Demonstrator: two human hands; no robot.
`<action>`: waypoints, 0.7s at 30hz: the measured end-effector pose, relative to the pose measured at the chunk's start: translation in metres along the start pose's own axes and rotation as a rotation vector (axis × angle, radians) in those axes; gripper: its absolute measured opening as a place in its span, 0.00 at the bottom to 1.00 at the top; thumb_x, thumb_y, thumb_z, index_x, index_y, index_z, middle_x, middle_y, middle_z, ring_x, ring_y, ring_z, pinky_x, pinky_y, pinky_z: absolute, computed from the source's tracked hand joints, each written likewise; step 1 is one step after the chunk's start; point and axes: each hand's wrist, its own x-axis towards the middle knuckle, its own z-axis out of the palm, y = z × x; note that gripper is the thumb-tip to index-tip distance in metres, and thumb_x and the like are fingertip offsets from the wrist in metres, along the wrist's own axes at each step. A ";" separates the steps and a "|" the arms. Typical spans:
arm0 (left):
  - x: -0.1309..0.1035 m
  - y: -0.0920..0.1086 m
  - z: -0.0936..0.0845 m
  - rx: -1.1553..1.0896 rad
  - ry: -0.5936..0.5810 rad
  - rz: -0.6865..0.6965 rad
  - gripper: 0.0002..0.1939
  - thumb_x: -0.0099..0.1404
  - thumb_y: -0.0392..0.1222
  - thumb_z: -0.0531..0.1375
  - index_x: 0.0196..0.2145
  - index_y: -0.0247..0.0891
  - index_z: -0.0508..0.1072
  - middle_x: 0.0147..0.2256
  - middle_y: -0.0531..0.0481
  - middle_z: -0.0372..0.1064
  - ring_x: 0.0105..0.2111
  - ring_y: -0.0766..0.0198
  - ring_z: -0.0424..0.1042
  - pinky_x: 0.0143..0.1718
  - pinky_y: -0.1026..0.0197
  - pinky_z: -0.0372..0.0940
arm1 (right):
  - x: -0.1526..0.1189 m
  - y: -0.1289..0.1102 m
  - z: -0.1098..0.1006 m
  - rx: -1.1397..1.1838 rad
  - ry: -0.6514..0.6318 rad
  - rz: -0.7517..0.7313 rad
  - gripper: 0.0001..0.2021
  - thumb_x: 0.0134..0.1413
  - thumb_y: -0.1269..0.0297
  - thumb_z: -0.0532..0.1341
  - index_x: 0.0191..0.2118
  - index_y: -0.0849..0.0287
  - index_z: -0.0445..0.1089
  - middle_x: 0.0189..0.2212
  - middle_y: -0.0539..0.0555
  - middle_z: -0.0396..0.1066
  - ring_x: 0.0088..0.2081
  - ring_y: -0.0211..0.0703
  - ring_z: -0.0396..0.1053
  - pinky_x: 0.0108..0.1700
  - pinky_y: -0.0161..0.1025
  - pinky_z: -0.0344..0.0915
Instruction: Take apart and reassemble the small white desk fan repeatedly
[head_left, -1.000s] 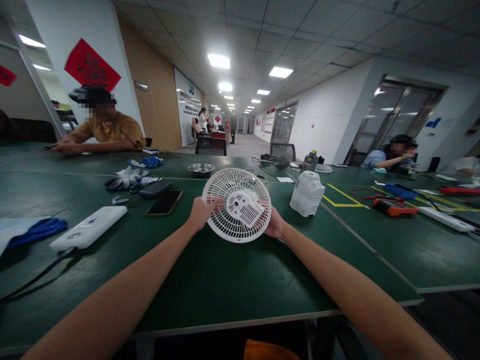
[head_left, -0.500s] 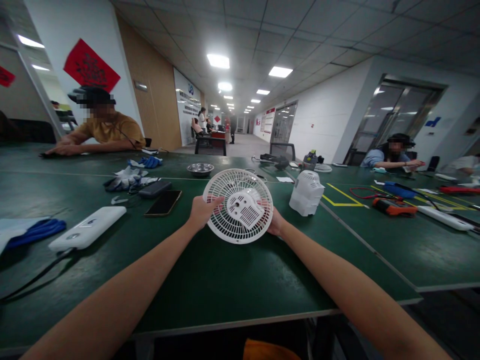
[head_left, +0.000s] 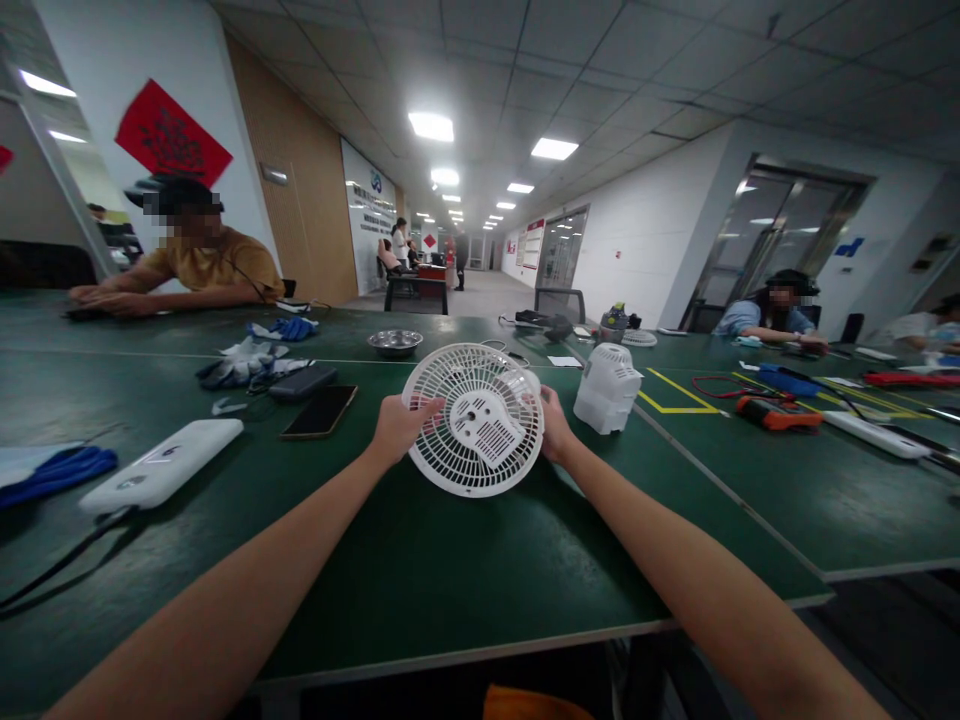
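Note:
A round white fan grille (head_left: 474, 420) with a slotted plate at its centre is held up over the green table (head_left: 465, 590). My left hand (head_left: 399, 425) grips its left rim, thumb lying over the front bars. On the right rim, my right hand (head_left: 556, 425) is closed round the edge, its fingers partly behind the grille. Something clear and shiny shows at the grille's upper right. Just right of the grille, a white plastic housing (head_left: 607, 388) stands upright on the table.
To the left lie a phone (head_left: 320, 411), a dark case (head_left: 304, 382), gloves (head_left: 241, 362) and a white power bank (head_left: 163, 464). A metal bowl (head_left: 395, 343) sits behind. An orange meter (head_left: 778, 412) lies right. Two people sit across the table.
The grille has turned slightly clockwise, with its centre plate shifted right and down. My right hand has moved higher on the rim. The whole view has shifted a little.

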 end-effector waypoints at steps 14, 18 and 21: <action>0.017 -0.024 -0.017 -0.012 0.086 -0.106 0.18 0.49 0.47 0.70 0.33 0.30 0.77 0.27 0.41 0.77 0.27 0.53 0.77 0.28 0.52 0.73 | 0.013 0.016 -0.060 -1.083 0.301 0.005 0.35 0.46 0.58 0.64 0.60 0.53 0.53 0.46 0.60 0.59 0.45 0.53 0.66 0.48 0.48 0.62; 0.019 -0.026 -0.022 -0.013 0.053 -0.137 0.17 0.50 0.46 0.70 0.33 0.30 0.77 0.28 0.41 0.77 0.27 0.53 0.77 0.29 0.52 0.73 | 0.015 0.006 -0.061 -1.103 0.325 -0.103 0.24 0.51 0.57 0.60 0.54 0.56 0.61 0.45 0.61 0.59 0.46 0.53 0.64 0.50 0.48 0.60; 0.022 -0.027 -0.025 0.011 0.017 -0.147 0.16 0.50 0.46 0.69 0.33 0.31 0.77 0.29 0.41 0.77 0.27 0.53 0.77 0.29 0.53 0.72 | 0.015 -0.010 -0.073 -1.106 0.519 -0.318 0.21 0.53 0.59 0.59 0.52 0.58 0.62 0.49 0.62 0.58 0.53 0.56 0.58 0.56 0.51 0.54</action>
